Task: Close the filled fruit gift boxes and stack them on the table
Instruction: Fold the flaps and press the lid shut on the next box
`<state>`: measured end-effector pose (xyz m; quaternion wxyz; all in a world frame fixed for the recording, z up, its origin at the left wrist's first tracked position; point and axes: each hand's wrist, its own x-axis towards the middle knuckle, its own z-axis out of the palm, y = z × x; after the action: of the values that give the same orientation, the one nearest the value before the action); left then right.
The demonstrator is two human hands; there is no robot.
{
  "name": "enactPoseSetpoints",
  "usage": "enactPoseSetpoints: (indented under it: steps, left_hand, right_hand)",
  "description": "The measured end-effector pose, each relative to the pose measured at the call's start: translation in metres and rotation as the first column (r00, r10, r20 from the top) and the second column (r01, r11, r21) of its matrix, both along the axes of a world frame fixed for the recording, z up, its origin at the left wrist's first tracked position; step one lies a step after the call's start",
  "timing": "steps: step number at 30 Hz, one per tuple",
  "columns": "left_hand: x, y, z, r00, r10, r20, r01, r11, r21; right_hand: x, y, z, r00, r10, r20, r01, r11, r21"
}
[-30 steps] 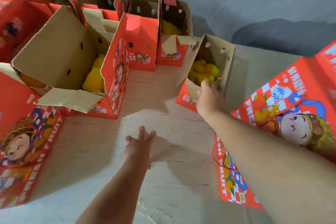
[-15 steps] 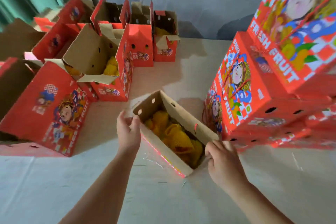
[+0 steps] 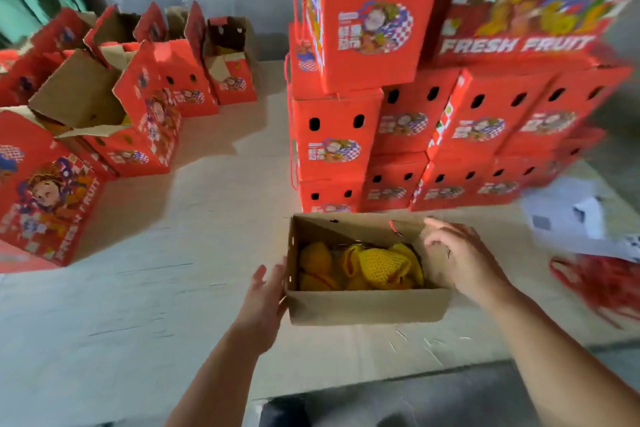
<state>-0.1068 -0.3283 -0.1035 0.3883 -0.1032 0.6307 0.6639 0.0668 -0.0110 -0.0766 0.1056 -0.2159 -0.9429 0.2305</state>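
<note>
An open fruit gift box [image 3: 367,308] sits on the table near the front edge, square to me, its brown inside showing. Yellow netted fruit [image 3: 360,267] fills it. My left hand [image 3: 266,302] presses flat against the box's left wall with straight fingers. At the box's right end my right hand [image 3: 460,256] hovers with fingers spread loosely, holding nothing. Just behind the box rises a stack of closed red boxes [image 3: 408,121], several layers high.
Open red boxes [image 3: 138,114] with raised flaps line the far left, some with fruit inside. A closed box [image 3: 45,198] lies at the left. White papers [image 3: 581,218] and a red net bundle [image 3: 602,281] lie at the right. The table's front edge [image 3: 381,385] is close.
The open box has been drawn toward me and turned from a diagonal to square. My right hand has left its near corner and now hovers at the right end. The view has swung right.
</note>
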Motion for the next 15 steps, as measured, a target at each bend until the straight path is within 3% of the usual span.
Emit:
enactPoseSetpoints:
  steps: [3,5,7,9,11,15]
  left_hand:
    - [0.038,0.040,0.002,0.999,-0.028,-0.047,0.028,0.999,0.019]
    - [0.053,0.069,0.010,0.996,-0.043,-0.077,0.044,0.999,0.017]
    - [0.062,0.098,0.016,0.996,-0.061,-0.065,0.060,0.998,-0.014]
    - [0.066,0.119,0.017,0.997,-0.071,-0.036,0.069,0.996,-0.050]
    - [0.064,0.133,0.015,0.994,-0.105,-0.009,0.105,0.994,-0.031]
    - [0.049,0.152,0.009,0.992,-0.123,0.019,0.123,0.992,0.037]
  right_hand:
    - [0.038,0.011,-0.005,0.921,-0.351,-0.169,0.311,0.924,-0.222]
    - [0.054,0.013,-0.013,0.728,-0.680,-0.091,0.583,0.683,-0.439]
    - [0.061,0.023,-0.019,0.495,-0.837,0.235,0.816,0.355,-0.456]
    - [0.066,0.036,-0.023,0.396,-0.787,0.473,0.826,0.081,-0.557]
    - [0.061,0.049,-0.020,0.413,-0.741,0.529,0.701,-0.112,-0.705]
    - [0.045,0.073,-0.013,0.449,-0.746,0.491,0.629,-0.127,-0.767]
